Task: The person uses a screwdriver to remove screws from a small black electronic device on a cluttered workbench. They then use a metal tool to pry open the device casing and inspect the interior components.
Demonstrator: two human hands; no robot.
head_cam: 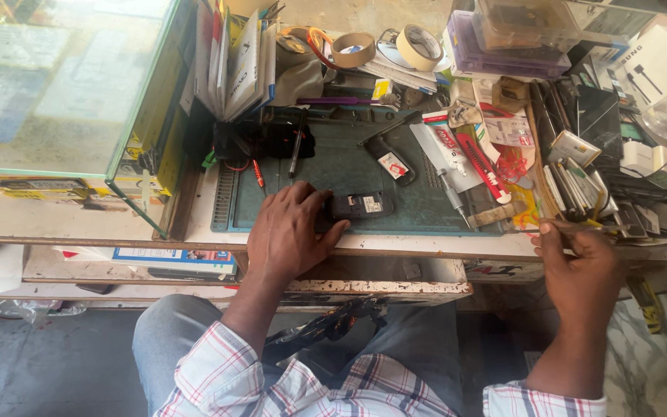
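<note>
While my left hand [291,232] presses the small dark phone [360,205] flat on the green work mat [333,174], fingers spread and thumb against its edge, probably to steady it, its back lies open, a pale label showing. My right hand [577,259] pinches a thin tool [580,227] just beside the cluttered stack of cards [573,185].
</note>
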